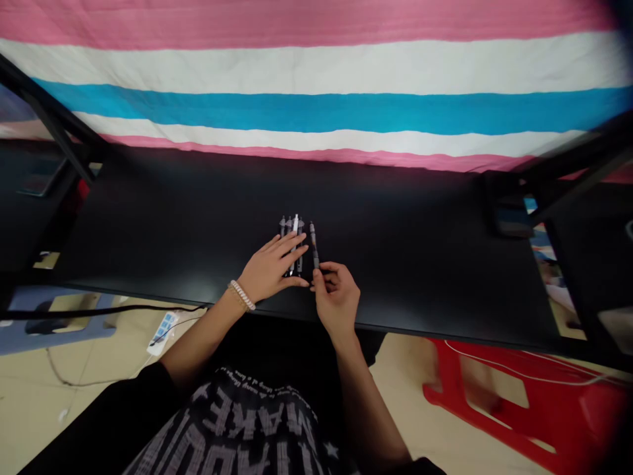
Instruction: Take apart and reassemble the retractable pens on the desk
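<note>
Several pens lie side by side on the black table (420, 244), their tips and ends pointing away from and toward me. Among the dark pens (283, 225) is one white pen (295, 223). My left hand (271, 267) lies over this row with its fingers spread, covering the pens' middles. Just right of the row, a separate dark grey pen (314, 244) is pinched at its near end by my right hand (336, 290). A small gap parts that pen from the others.
A striped pink, white and blue cloth (316, 112) hangs along the table's far edge. Dark frame bars (59, 132) rise at both sides. A dark object (507, 204) sits at the right end. Below are a red stool (534, 402) and a power strip (163, 333).
</note>
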Motion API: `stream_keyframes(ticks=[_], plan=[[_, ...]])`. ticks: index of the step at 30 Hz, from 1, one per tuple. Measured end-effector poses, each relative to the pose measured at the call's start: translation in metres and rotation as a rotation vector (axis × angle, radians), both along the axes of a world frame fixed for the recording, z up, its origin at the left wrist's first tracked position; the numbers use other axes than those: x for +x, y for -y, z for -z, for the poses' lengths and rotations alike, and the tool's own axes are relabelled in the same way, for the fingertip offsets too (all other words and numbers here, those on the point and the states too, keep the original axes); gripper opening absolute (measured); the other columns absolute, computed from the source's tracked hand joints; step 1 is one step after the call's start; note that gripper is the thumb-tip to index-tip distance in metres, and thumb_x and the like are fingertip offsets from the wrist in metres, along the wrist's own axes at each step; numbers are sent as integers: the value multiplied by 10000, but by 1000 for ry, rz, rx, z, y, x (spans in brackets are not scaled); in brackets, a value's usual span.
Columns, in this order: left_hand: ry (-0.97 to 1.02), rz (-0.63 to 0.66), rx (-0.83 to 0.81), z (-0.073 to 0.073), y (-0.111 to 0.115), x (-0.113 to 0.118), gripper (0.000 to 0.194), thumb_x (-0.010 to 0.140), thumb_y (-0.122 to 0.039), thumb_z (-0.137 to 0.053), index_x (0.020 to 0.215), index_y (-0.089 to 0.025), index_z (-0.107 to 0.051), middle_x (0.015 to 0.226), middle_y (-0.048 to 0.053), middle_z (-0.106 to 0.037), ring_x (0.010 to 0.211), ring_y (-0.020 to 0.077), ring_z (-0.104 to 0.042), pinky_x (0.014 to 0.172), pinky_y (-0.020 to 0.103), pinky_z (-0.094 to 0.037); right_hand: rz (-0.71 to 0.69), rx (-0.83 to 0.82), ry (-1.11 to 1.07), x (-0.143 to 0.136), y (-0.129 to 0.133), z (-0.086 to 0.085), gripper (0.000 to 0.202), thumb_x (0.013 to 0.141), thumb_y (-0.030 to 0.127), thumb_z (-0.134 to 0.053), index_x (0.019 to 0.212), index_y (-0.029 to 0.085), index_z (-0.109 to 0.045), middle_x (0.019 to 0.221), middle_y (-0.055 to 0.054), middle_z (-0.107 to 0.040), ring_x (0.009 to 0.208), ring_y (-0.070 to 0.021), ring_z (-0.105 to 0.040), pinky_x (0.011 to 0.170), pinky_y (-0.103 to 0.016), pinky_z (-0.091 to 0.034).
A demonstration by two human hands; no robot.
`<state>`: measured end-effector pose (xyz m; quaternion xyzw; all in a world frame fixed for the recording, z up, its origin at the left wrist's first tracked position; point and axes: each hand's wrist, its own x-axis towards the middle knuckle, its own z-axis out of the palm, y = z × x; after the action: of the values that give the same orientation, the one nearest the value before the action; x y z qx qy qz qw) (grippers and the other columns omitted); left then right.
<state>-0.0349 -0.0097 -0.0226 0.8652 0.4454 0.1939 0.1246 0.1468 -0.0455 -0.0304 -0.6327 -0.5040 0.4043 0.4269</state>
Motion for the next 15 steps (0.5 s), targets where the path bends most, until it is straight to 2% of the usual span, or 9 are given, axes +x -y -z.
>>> stream_keyframes(ticks=[3, 10, 15], plan=[[2, -7, 26, 0, 0, 0, 780, 875, -712, -488, 1453, -188, -501, 1549, 144, -479, 1455, 310, -420, 1185, 532, -362, 1, 15, 8, -1, -1, 0, 222, 891, 397, -629, 995, 200, -634, 820, -40, -689, 662, -174, -689, 561, -297, -585], [1, -13, 59, -1, 0, 1, 792, 864, -727, -483, 1410, -156, -539, 1505, 165, -524, 1394, 308, -490, 1145, 501, -395, 26, -3, -109, -1, 0, -2, 226, 878, 393, -649, 989, 198, -620, 723, 2, -659, 577, -158, -677, 551, -294, -591], [22, -27, 28, -2, 1, 1, 805, 856, -726, -506, 1436, -168, -517, 1503, 176, -520, 1384, 316, -491, 1123, 508, -387, 24, 12, -111, -2, 1, -2, 232, 874, 397, -655, 985, 196, -620, 728, 6, -656, 597, -151, -678, 533, -276, -587]])
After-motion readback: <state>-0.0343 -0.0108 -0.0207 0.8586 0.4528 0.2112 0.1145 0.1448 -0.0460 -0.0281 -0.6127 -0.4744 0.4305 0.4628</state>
